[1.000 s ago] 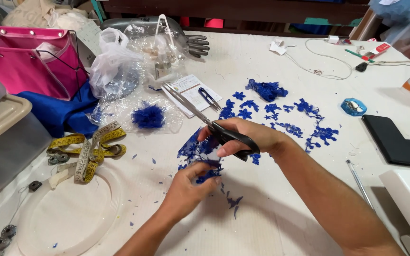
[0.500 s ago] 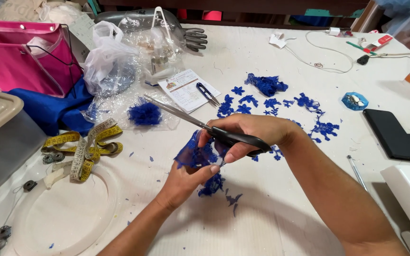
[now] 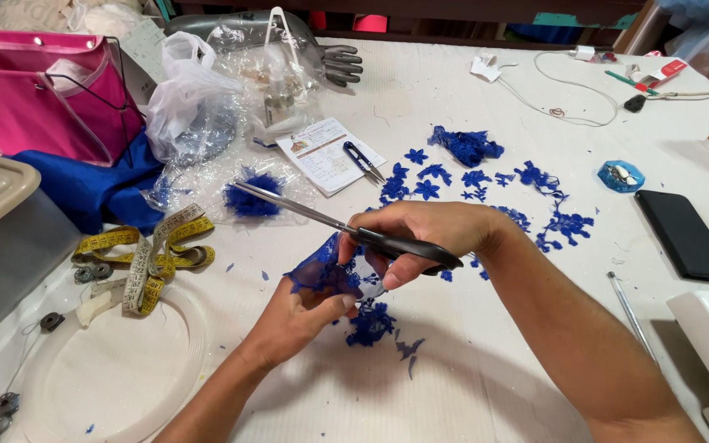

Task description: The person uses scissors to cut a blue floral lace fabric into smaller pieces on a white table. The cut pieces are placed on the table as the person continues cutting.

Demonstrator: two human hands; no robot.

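Note:
My right hand point(image 3: 428, 234) grips black-handled scissors point(image 3: 346, 226) whose long silver blades point up and to the left over the white table. My left hand point(image 3: 301, 316) pinches a piece of blue lace fabric point(image 3: 322, 271) just below the scissors' pivot. More blue lace hangs under it at a scrap point(image 3: 371, 324) on the table. Several cut blue lace flowers point(image 3: 473, 180) lie spread beyond my right hand, with a bunched blue lace piece point(image 3: 465, 146) farther back.
A yellow tape measure point(image 3: 153, 254) and a white hoop point(image 3: 116, 369) lie at left. A pink bag point(image 3: 38, 98), blue cloth point(image 3: 92, 193) and plastic bags point(image 3: 198, 111) stand at back left. Small thread snips point(image 3: 363, 160) rest on a leaflet. A black phone point(image 3: 687, 234) is at right.
My hands have stayed near the table's middle. The scissors' blades have tilted lower and more to the left, and my left hand has shifted its pinch on the blue lace.

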